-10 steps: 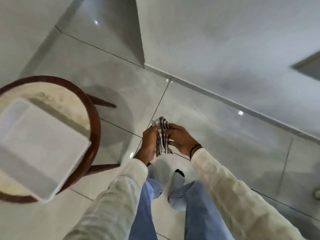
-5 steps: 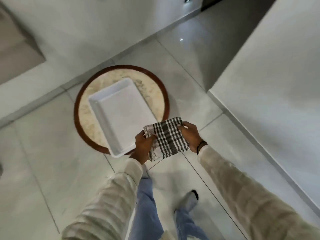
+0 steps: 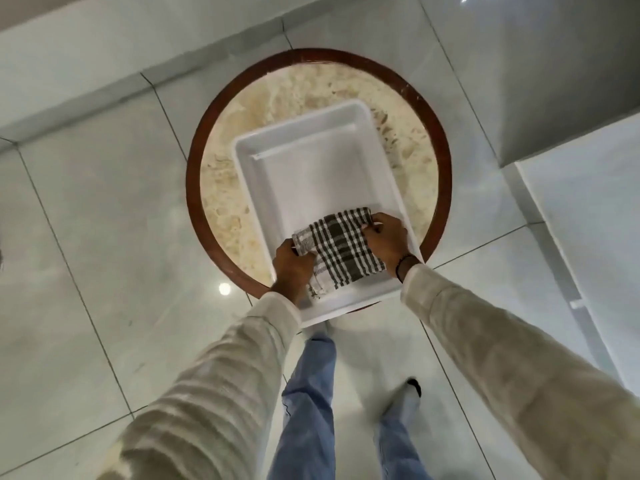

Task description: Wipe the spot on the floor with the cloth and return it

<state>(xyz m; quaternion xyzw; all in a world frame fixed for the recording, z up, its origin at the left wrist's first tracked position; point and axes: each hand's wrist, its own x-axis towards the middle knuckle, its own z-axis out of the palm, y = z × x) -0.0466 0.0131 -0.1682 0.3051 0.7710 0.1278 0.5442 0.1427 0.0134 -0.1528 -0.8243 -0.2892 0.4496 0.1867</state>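
A dark-and-white checked cloth (image 3: 341, 251), folded into a rough square, is held over the near end of a white plastic tray (image 3: 311, 174). My left hand (image 3: 292, 268) grips its left edge and my right hand (image 3: 386, 239) pinches its far right corner. The tray sits on a round stool (image 3: 197, 188) with a dark wooden rim and a pale mottled top. I cannot tell whether the cloth touches the tray's bottom. No spot shows on the glossy floor tiles (image 3: 114, 209).
Pale walls (image 3: 588, 64) rise behind and to the right of the stool, with a skirting strip along their base. My legs in blue jeans (image 3: 308, 410) stand on the tiles just before the stool. Open floor lies to the left.
I have turned from the bare floor to face the stool. The cloth, first bunched between my hands, is now spread flat and has moved forward over the tray's near end.
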